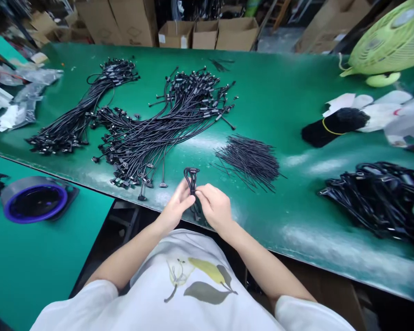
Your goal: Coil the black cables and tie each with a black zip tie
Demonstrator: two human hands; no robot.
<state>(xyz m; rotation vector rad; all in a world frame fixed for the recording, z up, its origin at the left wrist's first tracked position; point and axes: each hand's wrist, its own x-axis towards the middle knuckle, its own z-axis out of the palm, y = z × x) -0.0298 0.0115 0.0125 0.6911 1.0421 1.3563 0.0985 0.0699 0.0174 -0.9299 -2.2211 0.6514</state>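
Note:
My left hand (177,206) and my right hand (214,207) meet near the front edge of the green bench (279,110). Between them I pinch a small bundle of black cables (192,181), with its looped top standing up past my fingers. The lower part of the bundle is partly hidden by my hands. Just beyond my left hand, a large spread of black connector cables (152,138) fans across the bench. To the right of my hands lies a pile of thin black wires (248,163).
Another cable heap (379,197) sits at the right, beside a bound black bundle (334,126) and white sheets. A green fan (386,41) stands at the far right. Cardboard boxes (236,34) line the back, plastic bags lie at the left, and a tape roll (34,200) rests on a second green bench.

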